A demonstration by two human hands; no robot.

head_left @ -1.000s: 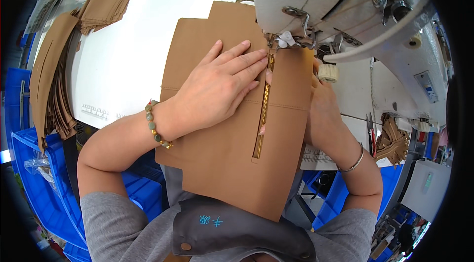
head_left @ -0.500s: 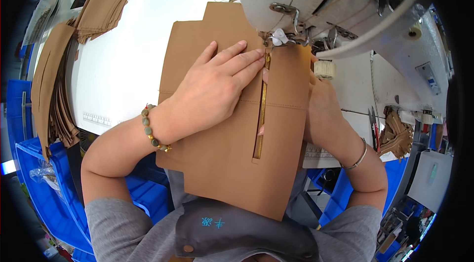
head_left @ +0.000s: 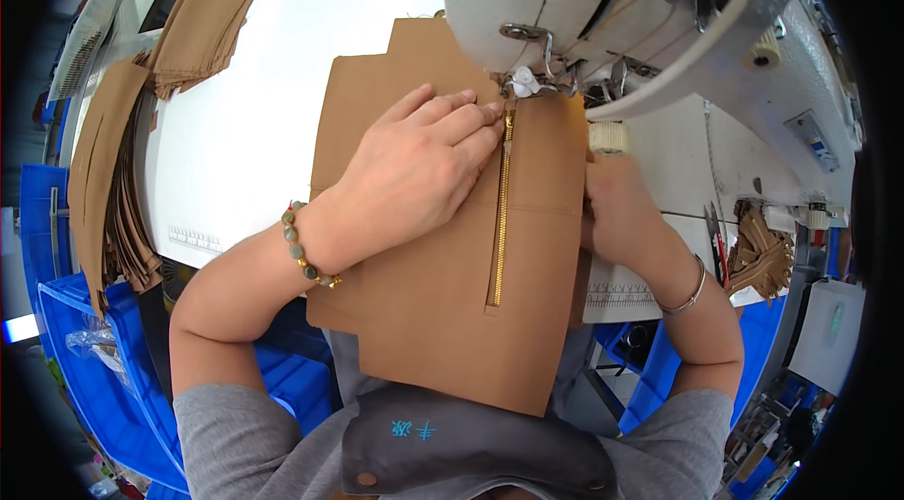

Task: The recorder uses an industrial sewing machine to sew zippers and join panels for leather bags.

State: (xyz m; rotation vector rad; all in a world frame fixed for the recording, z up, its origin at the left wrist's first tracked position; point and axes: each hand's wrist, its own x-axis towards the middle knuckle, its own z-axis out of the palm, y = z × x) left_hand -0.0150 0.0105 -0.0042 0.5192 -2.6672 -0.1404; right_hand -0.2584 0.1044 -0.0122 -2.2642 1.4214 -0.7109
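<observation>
A brown leather-like panel (head_left: 443,302) with stepped corners lies under the sewing machine head (head_left: 565,1). In its long narrow slot shows a zip (head_left: 504,208) with brass-coloured teeth. The slot's top end sits just below the white presser foot (head_left: 524,82). My left hand (head_left: 419,161) rests flat on the panel, left of the slot, fingers stretched toward the foot. At the panel's right edge my right hand (head_left: 621,208) is curled, closed on the edge; its fingertips are partly hidden beneath the panel and the hand is slightly blurred.
Stacked brown pieces (head_left: 212,20) lie at the far left, with more slotted brown pieces (head_left: 108,170) hanging over the table's left edge. Scissors or tweezers (head_left: 716,241) and a pile of small brown parts (head_left: 761,250) lie at right. Blue bins (head_left: 104,378) stand below.
The fingers seen through the slot from beneath have gone from it, and the zip fills it more evenly. My right hand has curled at the edge. My left hand keeps its place on the panel.
</observation>
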